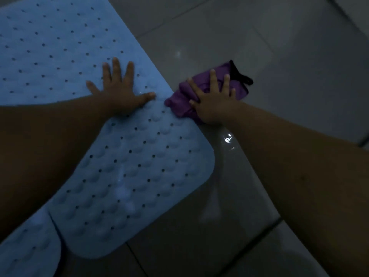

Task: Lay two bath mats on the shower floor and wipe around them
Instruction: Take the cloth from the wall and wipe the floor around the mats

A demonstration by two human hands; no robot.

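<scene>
Dim light; grey tiled floor (wet, glossy patches) with dark grout lines.

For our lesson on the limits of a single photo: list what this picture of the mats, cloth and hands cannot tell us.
- Head view: second mat is cut off by the frame edge and hidden under the left forearm.
- Large mat: its far end leaves the frame.
- Purple cloth: its middle is covered by the right hand.
- Floor tiles: dim light blurs any wetness.

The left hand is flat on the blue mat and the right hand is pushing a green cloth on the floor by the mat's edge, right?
Nearly. The cloth is purple, not green, as the head view shows. The rest holds: the left hand lies flat on the blue mat, and the right hand presses the cloth on the floor by the mat's edge.
</scene>
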